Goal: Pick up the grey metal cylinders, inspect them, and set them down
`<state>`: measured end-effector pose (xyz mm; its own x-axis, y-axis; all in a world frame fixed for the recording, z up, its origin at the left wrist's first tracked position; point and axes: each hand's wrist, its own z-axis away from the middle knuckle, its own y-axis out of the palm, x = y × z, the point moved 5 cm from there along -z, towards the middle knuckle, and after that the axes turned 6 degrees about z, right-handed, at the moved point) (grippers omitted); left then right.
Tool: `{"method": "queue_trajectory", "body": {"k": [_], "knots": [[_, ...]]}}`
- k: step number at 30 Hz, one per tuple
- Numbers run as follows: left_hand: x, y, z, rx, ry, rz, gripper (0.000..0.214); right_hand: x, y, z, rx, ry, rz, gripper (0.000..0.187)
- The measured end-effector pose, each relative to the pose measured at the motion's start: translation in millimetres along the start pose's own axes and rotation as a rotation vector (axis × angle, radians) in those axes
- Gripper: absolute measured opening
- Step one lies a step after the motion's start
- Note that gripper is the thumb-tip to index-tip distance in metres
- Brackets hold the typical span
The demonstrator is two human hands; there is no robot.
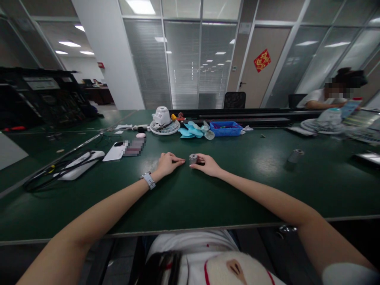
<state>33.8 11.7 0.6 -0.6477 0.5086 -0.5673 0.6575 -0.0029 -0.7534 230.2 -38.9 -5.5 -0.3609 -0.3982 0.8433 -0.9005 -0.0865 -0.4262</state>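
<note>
My right hand [208,165] is closed around a small grey metal cylinder [193,159], which stands upright on the green table, thumb in front and fingers behind. Just to its left, my left hand [170,164] has thumb and index finger pinched together, their tips close to the cylinder but apart from it. Whatever lies between those fingertips is too small to make out. Farther right on the table stands a second grey metal cylinder [295,156], similar in look.
Behind my hands are a white fan [162,117], light blue fan blades [191,130] and a blue basket [226,130]. A phone [115,151] and a white power strip with black cable [83,164] lie left. A person [319,97] sits at the far right.
</note>
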Motion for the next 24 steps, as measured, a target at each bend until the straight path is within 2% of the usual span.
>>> {"method": "queue_trajectory", "body": {"k": [4,7,9,12,15,17,20,24], "knots": [[-3.2,7.7,2.5,0.043,0.048,-0.018,0.032,-6.3,-1.0,-2.1,-0.019,0.019,-0.037,0.051],[-6.8,2.6,2.8,-0.024,0.031,0.045,0.041,-16.3,-28.4,-3.3,-0.115,0.042,-0.038,0.051],[-6.2,-1.8,1.7,-0.084,0.004,0.104,0.041,-26.2,-68.5,-1.1,-0.252,0.052,0.016,0.051],[0.0,-6.0,0.0,-0.173,-0.067,0.209,0.04,-48.0,-151.5,11.9,-0.534,0.117,0.196,0.049],[8.6,-5.8,0.1,-0.225,-0.131,0.35,0.042,-77.5,-230.6,36.3,-0.797,0.365,0.479,0.045],[13.2,-3.9,0.7,-0.228,-0.16,0.428,0.041,-95.7,-265.6,53.8,-0.905,0.558,0.634,0.043],[17.7,-1.6,2.1,-0.235,-0.216,0.466,0.037,-112.7,-286.9,71.4,-0.987,0.719,0.743,0.045],[18.8,-1.4,4.0,-0.269,-0.267,0.464,0.03,-114.2,-279.4,75.2,-0.994,0.737,0.75,0.05]]}}
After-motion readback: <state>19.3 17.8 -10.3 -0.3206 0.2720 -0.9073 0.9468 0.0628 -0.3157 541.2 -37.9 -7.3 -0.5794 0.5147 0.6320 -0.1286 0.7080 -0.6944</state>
